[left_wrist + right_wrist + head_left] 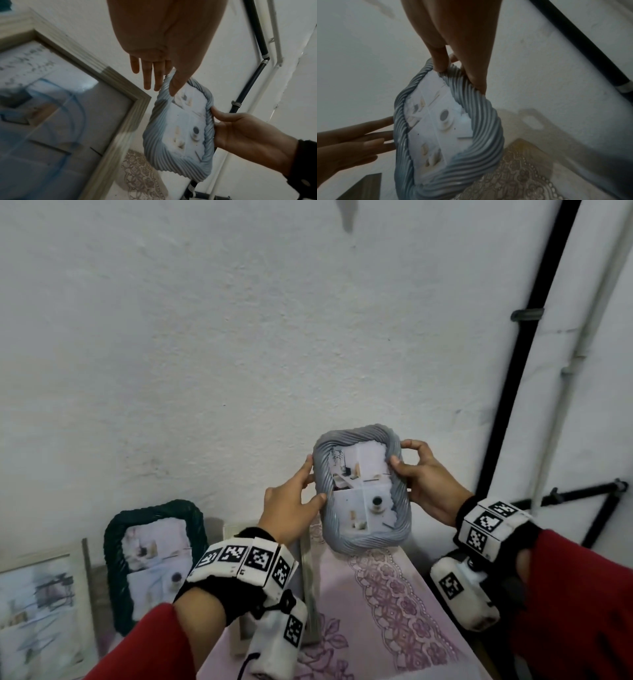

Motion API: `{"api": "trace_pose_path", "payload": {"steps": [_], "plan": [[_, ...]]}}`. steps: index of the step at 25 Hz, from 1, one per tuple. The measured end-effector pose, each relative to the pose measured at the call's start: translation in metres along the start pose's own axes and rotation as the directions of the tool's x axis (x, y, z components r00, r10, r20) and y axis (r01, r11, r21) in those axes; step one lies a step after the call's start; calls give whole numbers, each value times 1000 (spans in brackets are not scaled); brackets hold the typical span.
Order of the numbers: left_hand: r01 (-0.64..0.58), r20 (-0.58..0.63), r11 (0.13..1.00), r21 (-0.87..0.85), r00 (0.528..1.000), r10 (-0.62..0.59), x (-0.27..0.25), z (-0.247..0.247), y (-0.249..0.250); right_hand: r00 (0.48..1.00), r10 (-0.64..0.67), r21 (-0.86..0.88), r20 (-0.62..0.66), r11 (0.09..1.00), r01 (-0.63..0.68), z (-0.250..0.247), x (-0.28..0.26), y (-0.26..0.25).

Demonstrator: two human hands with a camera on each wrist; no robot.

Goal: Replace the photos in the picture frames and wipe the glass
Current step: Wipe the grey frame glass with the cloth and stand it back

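Observation:
A grey-blue frame with a twisted, ribbed rim (364, 537) stands upright on the tablecloth close to the wall, with a pale photo (359, 491) behind its glass. My right hand (400, 453) grips its upper right edge, the thumb on the front rim and the fingers curled round behind. The wrist views show the same frame (159, 152) (486, 129). My left hand (313, 482) lies against the left edge with straight fingers (385, 136), and its thumb (173, 86) touches the rim.
A dark green woven frame (116, 542) and a pale wooden frame (85, 577) lean on the wall at the left. Another light frame (120, 108) stands beside my left wrist. A pink lace cloth (394, 594) covers the table. A black pipe (534, 302) and a tripod leg (582, 498) are at the right.

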State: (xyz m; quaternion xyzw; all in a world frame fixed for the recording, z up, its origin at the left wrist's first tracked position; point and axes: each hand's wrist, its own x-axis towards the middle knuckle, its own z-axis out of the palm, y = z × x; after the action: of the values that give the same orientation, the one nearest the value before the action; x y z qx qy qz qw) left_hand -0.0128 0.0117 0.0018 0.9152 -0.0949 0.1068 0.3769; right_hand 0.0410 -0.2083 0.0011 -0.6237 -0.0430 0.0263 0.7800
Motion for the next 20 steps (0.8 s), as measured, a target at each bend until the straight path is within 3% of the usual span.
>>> {"api": "trace_pose_path", "payload": {"steps": [7, 17, 20], "plan": [[12, 137, 933, 360, 988, -66, 20, 16, -18, 996, 87, 56, 16, 995, -88, -5, 26, 44], [3, 180, 757, 654, 971, -159, 22, 30, -23, 988, 151, 49, 37, 987, -152, -9, 31, 75], [-1, 175, 743, 669, 972, -156, 21, 30, -23, 987, 146, -41, 58, 989, -144, -10, 27, 73]]}}
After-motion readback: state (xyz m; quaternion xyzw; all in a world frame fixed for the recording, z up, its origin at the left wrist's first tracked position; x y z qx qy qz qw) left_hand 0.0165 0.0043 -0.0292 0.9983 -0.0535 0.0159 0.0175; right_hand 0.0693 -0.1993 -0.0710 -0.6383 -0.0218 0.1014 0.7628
